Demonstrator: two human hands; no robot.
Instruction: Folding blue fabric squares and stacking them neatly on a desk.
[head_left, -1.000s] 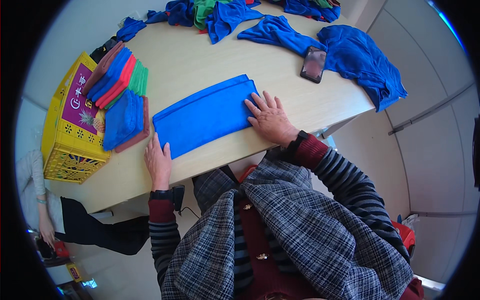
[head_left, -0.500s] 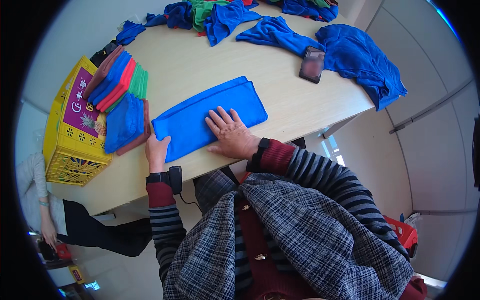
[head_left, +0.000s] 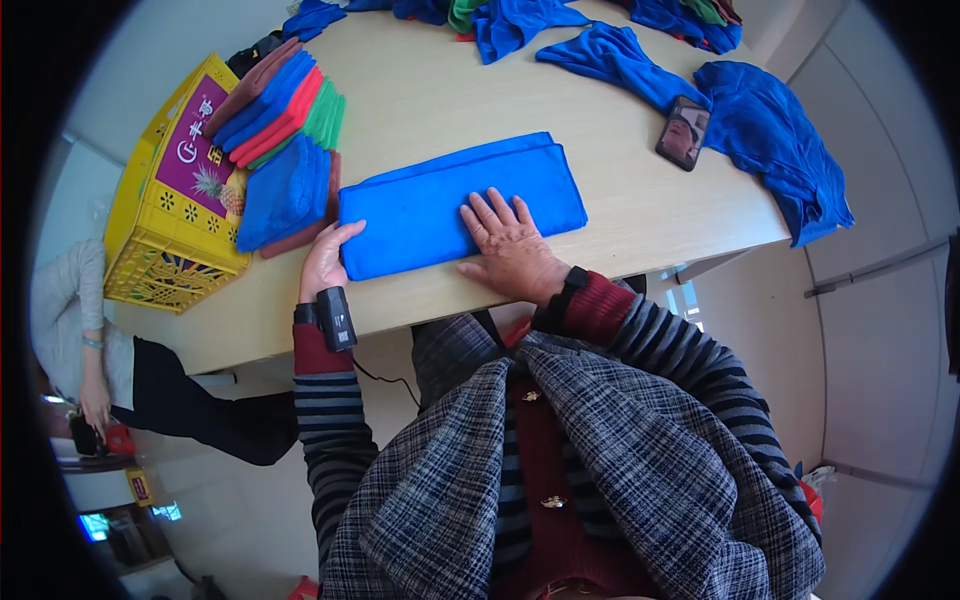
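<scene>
A folded blue towel [head_left: 410, 225] lies flat in a long rectangle near the table's front edge, its upper layer set slightly below the far edge of the layer beneath. My right hand [head_left: 512, 252] rests palm down on its right half, fingers spread. At the towel's left end is my left hand [head_left: 326, 262], held on edge with the thumb stretched out to the towel's border. Its other fingers are partly hidden, and nothing shows in its grasp. Just left of this hand, folded blue towels [head_left: 285, 195] lean beside a brown one [head_left: 300, 238].
Folded towels in several colours [head_left: 285, 110] stand in a row against a yellow plastic crate [head_left: 165, 245]. A phone [head_left: 684, 132] lies by a crumpled blue cloth heap [head_left: 775, 140] at the right. Loose cloths [head_left: 520, 22] cover the far side. Another person [head_left: 92, 350] is at the left.
The whole view has shifted and turned a little. My left hand has eased off the towel's corner, its thumb now out at the left edge. My right hand stays flat on the towel.
</scene>
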